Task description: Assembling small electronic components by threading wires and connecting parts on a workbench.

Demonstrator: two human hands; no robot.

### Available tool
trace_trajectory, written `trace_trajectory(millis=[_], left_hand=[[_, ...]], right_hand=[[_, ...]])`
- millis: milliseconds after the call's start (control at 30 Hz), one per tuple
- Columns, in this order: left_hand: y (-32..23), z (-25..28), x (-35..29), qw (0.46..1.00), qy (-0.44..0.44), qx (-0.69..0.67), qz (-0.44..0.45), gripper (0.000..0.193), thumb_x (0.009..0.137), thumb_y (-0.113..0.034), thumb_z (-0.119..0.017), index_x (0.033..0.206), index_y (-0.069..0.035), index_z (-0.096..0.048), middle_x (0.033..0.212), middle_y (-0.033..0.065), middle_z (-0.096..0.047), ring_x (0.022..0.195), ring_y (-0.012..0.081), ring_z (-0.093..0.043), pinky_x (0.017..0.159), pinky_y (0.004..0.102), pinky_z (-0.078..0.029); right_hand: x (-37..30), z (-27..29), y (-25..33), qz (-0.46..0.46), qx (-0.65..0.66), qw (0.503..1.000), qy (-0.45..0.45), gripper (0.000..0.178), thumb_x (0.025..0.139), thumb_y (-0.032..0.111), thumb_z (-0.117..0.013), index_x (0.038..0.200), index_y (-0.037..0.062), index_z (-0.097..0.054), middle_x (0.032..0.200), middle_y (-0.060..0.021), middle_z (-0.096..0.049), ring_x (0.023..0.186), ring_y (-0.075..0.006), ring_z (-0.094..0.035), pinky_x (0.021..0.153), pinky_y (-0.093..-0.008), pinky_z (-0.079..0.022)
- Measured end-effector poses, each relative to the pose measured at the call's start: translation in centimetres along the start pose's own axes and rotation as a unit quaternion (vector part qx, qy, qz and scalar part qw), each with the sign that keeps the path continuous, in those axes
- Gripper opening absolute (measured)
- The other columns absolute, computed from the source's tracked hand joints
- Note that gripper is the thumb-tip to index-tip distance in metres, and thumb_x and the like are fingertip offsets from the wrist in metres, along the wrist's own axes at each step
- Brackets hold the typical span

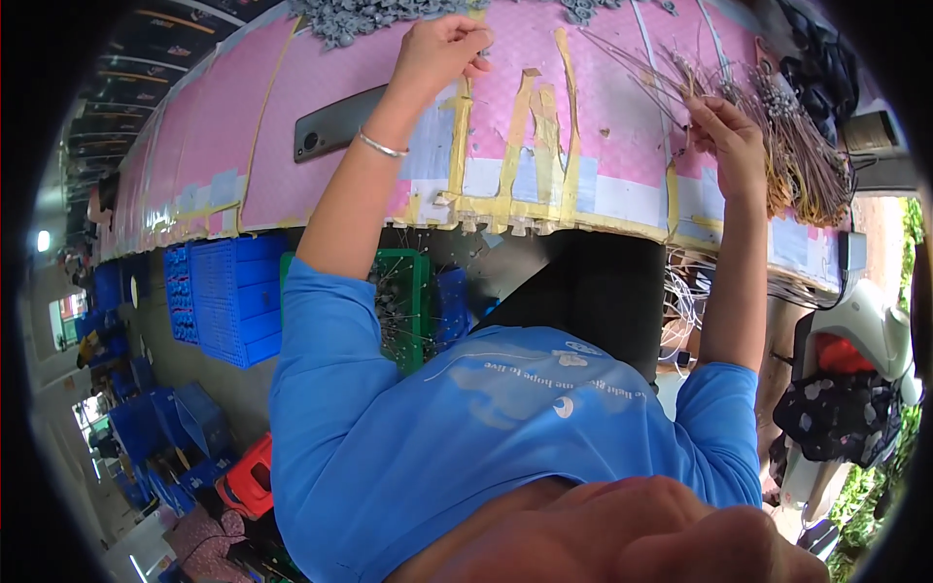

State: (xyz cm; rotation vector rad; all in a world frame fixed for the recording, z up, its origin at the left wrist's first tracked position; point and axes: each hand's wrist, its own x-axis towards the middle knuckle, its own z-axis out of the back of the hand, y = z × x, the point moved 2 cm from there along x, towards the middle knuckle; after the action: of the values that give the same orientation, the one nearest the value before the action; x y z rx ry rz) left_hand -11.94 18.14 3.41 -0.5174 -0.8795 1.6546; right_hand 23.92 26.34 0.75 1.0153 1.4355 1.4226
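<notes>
Above, a person's two bare hands work over a pink worktop (360, 199), seen from the head. The left hand (434, 58) is raised near the far edge, beside a heap of small grey parts (364, 17). Its fingers are curled with their tips close together; whether they pinch a part cannot be told. A metal bracelet (384, 146) encircles the left wrist. The right hand (729, 141) is toward the right end of the worktop, its thumb and fingers pinching several thin wires (634, 64), which slant up and leftward toward the far edge. Just beyond this hand, at the right end, lies a thick bundle of similar wires (807, 155), with a black bag-like item (821, 83) near the far right corner. A dark phone (335, 126) lies left of centre, partly hidden by the left forearm. Yellow tape (459, 146) runs in strips from the near edge toward the far one, and pale patches line that near edge. Below the near edge, toward the left, stand blue crates (238, 296) and a green basket (421, 301) containing thin-stemmed pieces. A pale scooter (870, 325) stands past the near right corner.
</notes>
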Motion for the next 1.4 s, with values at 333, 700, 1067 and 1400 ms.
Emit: trace_trajectory(millis=[333, 700, 1067, 1400], left_hand=[[-1.4, -2.1, -10.4, 0.828, 0.029, -0.556, 0.066, 0.023, 0.095, -0.006, -0.054, 0.114, 0.006, -0.059, 0.098, 0.0159, -0.067, 0.088, 0.0286, -0.071, 0.077, 0.0314, -0.059], [-2.2, -3.5, -18.0, 0.785, 0.116, -0.601, 0.095, 0.027, 0.090, 0.004, -0.051, 0.116, 0.007, -0.057, 0.105, 0.0160, -0.066, 0.096, 0.0328, -0.070, 0.077, 0.0341, -0.062], [-2.7, -4.4, -20.2, 0.849, 0.111, -0.512, 0.072, 0.035, 0.087, -0.001, -0.063, 0.121, 0.000, -0.056, 0.102, 0.0109, -0.067, 0.089, 0.0239, -0.071, 0.073, 0.0288, -0.058], [-2.4, -5.3, -19.7, 0.846, 0.112, -0.512, 0.100, 0.028, 0.086, -0.004, -0.066, 0.113, 0.001, -0.058, 0.102, 0.0119, -0.068, 0.083, 0.0221, -0.071, 0.068, 0.0281, -0.058]], right_hand=[[-1.2, 0.1, 3.1, 0.128, -0.439, 0.884, -0.097, 0.024, 0.085, 0.026, -0.065, 0.094, 0.0038, -0.071, 0.073, -0.0089, -0.070, 0.064, -0.0158, -0.069, 0.065, -0.0273, -0.051], [2.9, 2.5, 3.4, 0.054, -0.042, 0.998, -0.011, 0.021, 0.091, 0.016, -0.068, 0.106, 0.0017, -0.067, 0.087, -0.0089, -0.071, 0.074, -0.0147, -0.069, 0.069, -0.0247, -0.057], [1.7, 1.2, 1.2, 0.013, -0.170, 0.985, -0.021, 0.029, 0.087, 0.015, -0.072, 0.111, 0.0003, -0.067, 0.087, -0.0049, -0.070, 0.073, -0.0113, -0.066, 0.064, -0.0206, -0.050], [-4.9, 2.1, 0.0, 0.144, -0.510, 0.837, -0.137, 0.030, 0.080, 0.029, -0.071, 0.105, 0.0110, -0.073, 0.084, -0.0100, -0.071, 0.077, -0.0256, -0.068, 0.073, -0.0351, -0.052]])
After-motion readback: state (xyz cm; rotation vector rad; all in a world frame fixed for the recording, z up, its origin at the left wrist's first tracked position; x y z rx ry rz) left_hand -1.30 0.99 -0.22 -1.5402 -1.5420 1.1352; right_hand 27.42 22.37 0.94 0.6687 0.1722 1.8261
